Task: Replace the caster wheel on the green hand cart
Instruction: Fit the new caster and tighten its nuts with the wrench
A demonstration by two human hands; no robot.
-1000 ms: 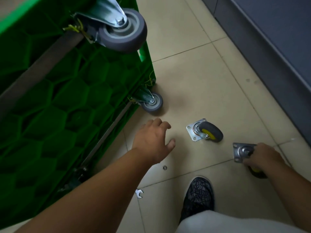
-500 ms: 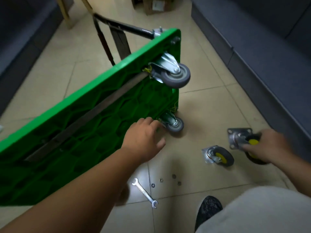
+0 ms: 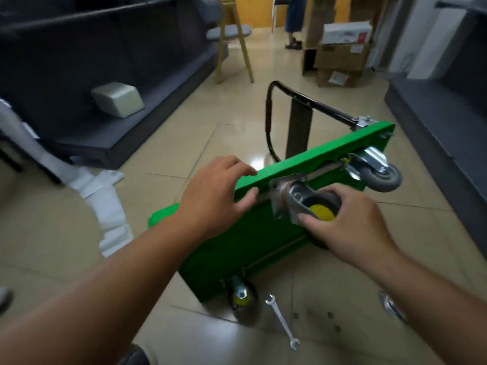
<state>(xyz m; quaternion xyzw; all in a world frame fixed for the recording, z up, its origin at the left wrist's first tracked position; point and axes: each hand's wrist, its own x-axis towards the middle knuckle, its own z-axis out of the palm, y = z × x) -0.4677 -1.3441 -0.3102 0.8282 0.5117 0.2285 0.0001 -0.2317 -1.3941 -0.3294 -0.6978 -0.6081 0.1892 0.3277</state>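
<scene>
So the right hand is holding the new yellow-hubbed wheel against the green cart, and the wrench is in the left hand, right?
Not quite. The head view shows the wrench lying on the floor tiles, not in the left hand, which holds nothing and reaches to the green cart edge. The right hand does hold the yellow-hubbed wheel there.

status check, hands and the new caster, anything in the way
Right hand grips yellow-hub caster, plate against green cart underside. Left hand over cart's top edge. Wrench and loose hardware on floor, clear of work.
</scene>
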